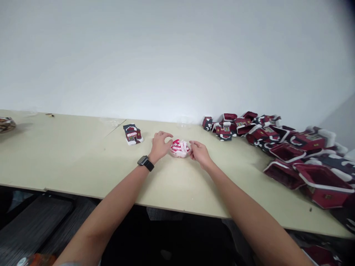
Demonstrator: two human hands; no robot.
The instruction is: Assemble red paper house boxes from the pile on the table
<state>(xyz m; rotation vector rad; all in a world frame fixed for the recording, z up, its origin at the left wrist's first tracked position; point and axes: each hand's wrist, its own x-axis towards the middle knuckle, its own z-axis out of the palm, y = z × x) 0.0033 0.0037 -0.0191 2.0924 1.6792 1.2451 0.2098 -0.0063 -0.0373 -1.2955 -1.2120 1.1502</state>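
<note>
A small clear plastic bowl (179, 154) sits on the table in front of me, filled with red and white pieces (181, 146) too small to make out singly. My left hand (161, 145) is at the bowl's left side, its thumb and forefinger apart in a curve and nothing visible between them. On the opposite side, the curled fingers of my right hand (200, 153) grip the bowl's right rim. Left of my left hand stands a little dark red house (133, 134) with a dark, snow-flecked roof and a white base.
Many similar dark red house pieces (285, 151), several of them hollow, are heaped along the table's right side. The pale table (83, 159) meets a plain wall (177, 66). A thin stick (115, 128) lies back left, and a brown container (7, 125) stands far left.
</note>
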